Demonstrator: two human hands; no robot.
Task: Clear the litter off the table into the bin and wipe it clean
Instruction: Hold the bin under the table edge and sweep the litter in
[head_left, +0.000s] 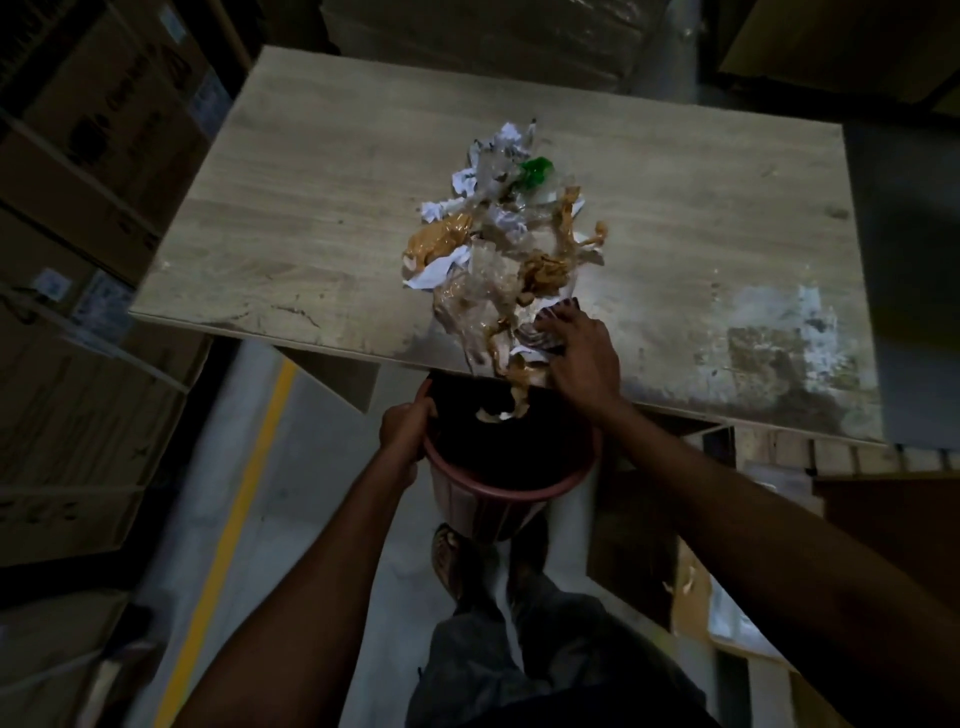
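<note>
Head view: light wood-grain tabletop (311, 234) with a pile of litter (498, 249) near its front edge, made of crumpled white paper, clear plastic film and tan wrappers. A green plastic scrap (536, 169) sat at the far end of the pile. The near end of the pile hung over the table edge, right above a round pink plastic bin (498, 480). A few pale scraps lay inside the bin.

Left hand (405, 428) gripped the bin rim, fingers curled over it, holding the bin just under the table edge. Right hand (584, 358) lay flat, fingers fairly straight, pressing a dark striped cloth (556, 314) against the near end of the litter.

Whitish smeared stain (779, 353) on the table's right side. Stacked cardboard boxes (78, 156) on the left, yellow floor line (228, 519) below.
</note>
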